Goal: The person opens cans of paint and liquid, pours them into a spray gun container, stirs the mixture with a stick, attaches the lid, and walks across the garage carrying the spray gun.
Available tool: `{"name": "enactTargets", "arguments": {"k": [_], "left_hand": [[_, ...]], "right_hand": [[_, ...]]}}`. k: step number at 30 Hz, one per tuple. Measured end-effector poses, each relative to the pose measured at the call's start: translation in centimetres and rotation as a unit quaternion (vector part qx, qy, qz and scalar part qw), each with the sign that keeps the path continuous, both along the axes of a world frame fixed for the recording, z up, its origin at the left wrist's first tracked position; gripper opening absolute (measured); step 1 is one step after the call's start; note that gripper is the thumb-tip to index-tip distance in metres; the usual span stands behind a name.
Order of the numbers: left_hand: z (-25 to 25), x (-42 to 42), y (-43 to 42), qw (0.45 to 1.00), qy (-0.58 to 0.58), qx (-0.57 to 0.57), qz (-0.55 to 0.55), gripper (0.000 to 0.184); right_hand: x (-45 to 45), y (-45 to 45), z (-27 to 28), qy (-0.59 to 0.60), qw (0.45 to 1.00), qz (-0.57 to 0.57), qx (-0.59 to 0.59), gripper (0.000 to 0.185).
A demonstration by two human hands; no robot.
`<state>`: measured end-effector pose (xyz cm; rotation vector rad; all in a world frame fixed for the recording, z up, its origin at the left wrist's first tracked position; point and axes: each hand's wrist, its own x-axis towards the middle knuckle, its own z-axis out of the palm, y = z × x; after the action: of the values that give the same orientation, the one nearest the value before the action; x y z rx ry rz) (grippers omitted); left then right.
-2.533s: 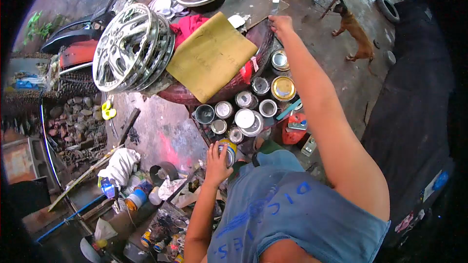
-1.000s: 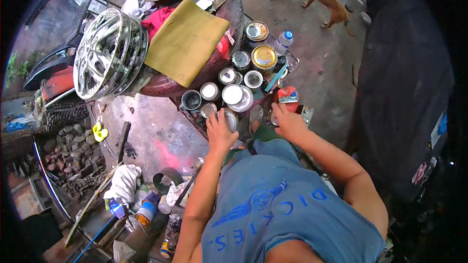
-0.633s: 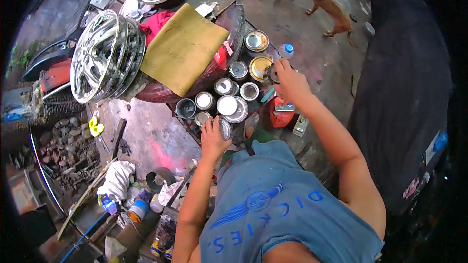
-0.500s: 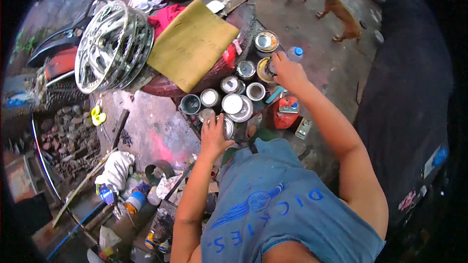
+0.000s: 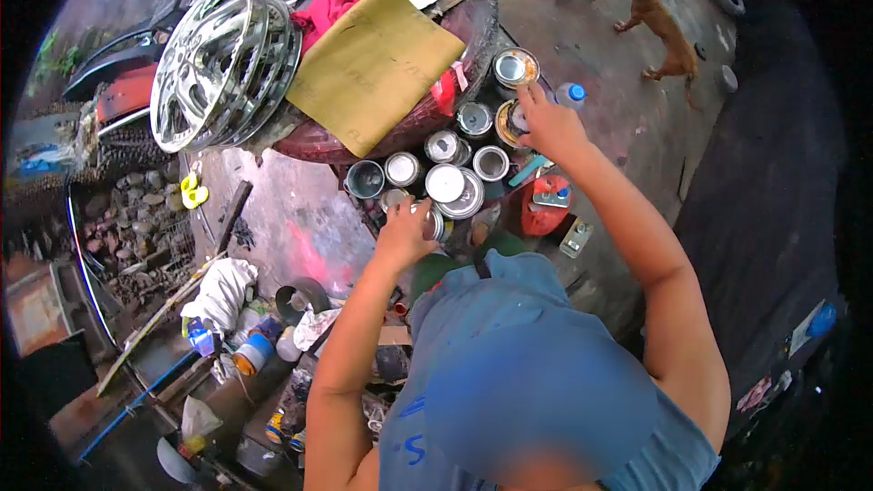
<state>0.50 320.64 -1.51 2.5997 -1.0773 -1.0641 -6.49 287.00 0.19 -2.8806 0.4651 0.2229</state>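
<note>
Several paint cans stand in a cluster before me. My left hand (image 5: 406, 235) is on a silver paint can (image 5: 435, 224) at the near edge of the cluster, its fingers and thumb spread around the rim. To the far right, my right hand (image 5: 550, 127) has fingers stretched out over a yellow-rimmed can (image 5: 506, 124); its fingertips reach toward an orange-stained can (image 5: 516, 67). A white-lidded can (image 5: 445, 184) and a dark open cup (image 5: 365, 179) stand between and left of the hands. A blue-capped bottle (image 5: 571, 95) is beside my right hand.
A chrome wheel rim (image 5: 214, 68) and a sheet of yellow sandpaper (image 5: 377, 68) lie at the back left. Rectangular tins (image 5: 576, 237) and a red plastic bag (image 5: 536, 216) are at the right. A brown dog (image 5: 668, 32) stands farther off. Clutter fills the lower left.
My right hand's fingers have stretched out, moving forward toward the orange-stained can. My left hand stays at the same can. The whole view has shifted slightly.
</note>
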Motion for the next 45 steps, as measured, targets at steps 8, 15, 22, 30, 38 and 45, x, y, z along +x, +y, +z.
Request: {"name": "enactTargets", "arguments": {"k": [8, 15, 22, 30, 38, 45], "left_hand": [[-2.0, 1.0, 0.8, 0.999, 0.003, -0.027, -0.043, 0.090], [-3.2, 1.8, 1.4, 0.995, -0.005, -0.075, -0.072, 0.084], [-4.0, 4.0, 0.9, 0.992, 0.046, -0.040, -0.106, 0.087], [-4.8, 5.7, 1.4, 0.982, 0.114, -0.098, -0.111, 0.082], [-2.2, 6.9, 2.7, 0.924, 0.374, -0.042, 0.065, 0.078], [-2.5, 8.2, 4.5, 0.874, 0.470, -0.085, 0.089, 0.071]], "right_hand": [[-5.8, 6.1, 3.8, -0.063, 0.994, -0.058, 0.075, 0.075], [-12.1, 25.1, -7.7, -0.114, 0.914, -0.116, 0.371, 0.086], [-8.5, 33.4, -16.1, -0.292, 0.869, -0.269, 0.296, 0.109], [-5.2, 35.9, -19.3, -0.457, 0.811, -0.325, 0.165, 0.117], [-6.6, 35.2, -20.3, -0.490, 0.805, -0.288, 0.171, 0.113], [-6.9, 34.6, -20.3, -0.529, 0.782, -0.243, 0.224, 0.111]]}}
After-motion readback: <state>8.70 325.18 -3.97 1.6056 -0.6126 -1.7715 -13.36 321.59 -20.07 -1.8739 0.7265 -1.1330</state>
